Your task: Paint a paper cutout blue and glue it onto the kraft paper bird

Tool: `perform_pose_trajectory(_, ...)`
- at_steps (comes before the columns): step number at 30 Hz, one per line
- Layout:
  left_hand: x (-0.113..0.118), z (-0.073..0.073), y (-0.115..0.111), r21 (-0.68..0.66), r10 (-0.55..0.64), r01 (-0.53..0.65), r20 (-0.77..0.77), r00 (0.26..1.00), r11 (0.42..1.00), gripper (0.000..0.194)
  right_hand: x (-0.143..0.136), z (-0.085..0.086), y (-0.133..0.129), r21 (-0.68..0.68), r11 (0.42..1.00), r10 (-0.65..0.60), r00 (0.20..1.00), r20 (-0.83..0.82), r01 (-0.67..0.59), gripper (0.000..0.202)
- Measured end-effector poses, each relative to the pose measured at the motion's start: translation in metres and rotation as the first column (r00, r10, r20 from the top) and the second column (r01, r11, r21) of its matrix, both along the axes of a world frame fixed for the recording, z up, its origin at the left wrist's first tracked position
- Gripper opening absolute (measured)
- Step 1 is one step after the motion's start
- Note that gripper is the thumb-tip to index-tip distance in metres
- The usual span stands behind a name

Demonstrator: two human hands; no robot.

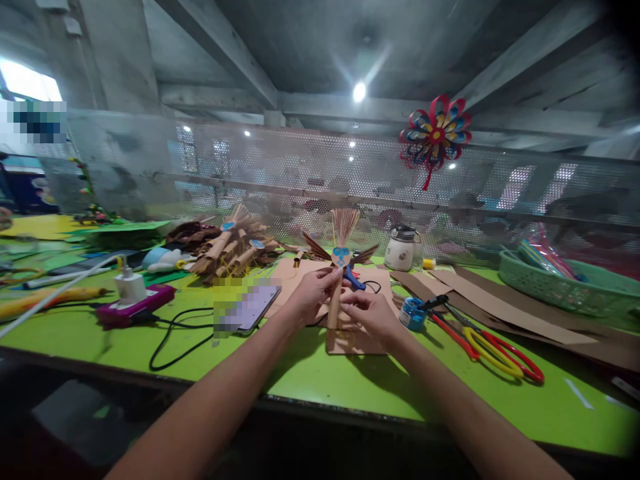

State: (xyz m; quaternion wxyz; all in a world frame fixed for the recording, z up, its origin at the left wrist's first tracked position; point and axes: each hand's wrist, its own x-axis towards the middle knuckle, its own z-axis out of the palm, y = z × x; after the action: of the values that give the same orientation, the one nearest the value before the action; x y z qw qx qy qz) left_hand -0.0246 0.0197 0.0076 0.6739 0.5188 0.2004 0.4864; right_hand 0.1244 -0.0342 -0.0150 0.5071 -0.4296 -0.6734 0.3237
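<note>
A brown paper figure (334, 310) stands upright between my hands, with a rolled tube body, a pleated fan on top, folded side wings and a blue-patterned heart-shaped piece. My left hand (316, 291) grips it just below the heart, fingers closed round the tube. On the other side, my right hand (369, 311) is beside the tube with its fingers bent and partly spread; no object shows in it. Brown paper sheets (357, 343) lie beneath, and blue-handled scissors (354, 280) are partly hidden behind the figure.
Similar paper figures (235, 247) are piled at left, near a phone (255, 308), a purple power strip (135, 305) and cables. To the right are a blue jar (413, 313), red and yellow scissors (493, 352), a white flask (401, 248), cardboard strips (520, 307) and a green basket (575, 287).
</note>
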Motion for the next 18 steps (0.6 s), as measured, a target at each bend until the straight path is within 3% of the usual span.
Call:
perform_pose_trajectory(5,0.000,0.000,0.000,0.007,-0.041,0.041,-0.013,0.999,0.999,0.022,0.002,0.001,-0.001,-0.075,0.996,-0.058,0.992,-0.115,0.049,0.022)
perform_pose_trajectory(8,0.000,0.000,0.001,-0.004,-0.048,0.048,-0.023,0.999,0.999,0.022,0.004,0.008,-0.005,-0.207,0.976,0.013,0.964,-0.266,-0.071,0.024)
perform_pose_trajectory(12,-0.002,0.000,0.002,-0.023,0.000,-0.001,-0.033,0.999,1.000,0.021,0.007,0.015,-0.010,-0.365,0.903,0.052,0.901,-0.430,-0.227,0.030)
perform_pose_trajectory(15,-0.003,0.002,0.002,-0.047,0.048,-0.050,-0.040,0.998,0.998,0.022,0.008,0.015,-0.010,-0.379,0.906,0.040,0.928,-0.370,-0.190,0.033)
perform_pose_trajectory(18,-0.003,0.005,0.000,-0.057,0.096,-0.097,-0.030,0.995,0.994,0.024,0.007,0.009,-0.007,-0.232,0.971,0.011,0.984,-0.176,-0.052,0.031)
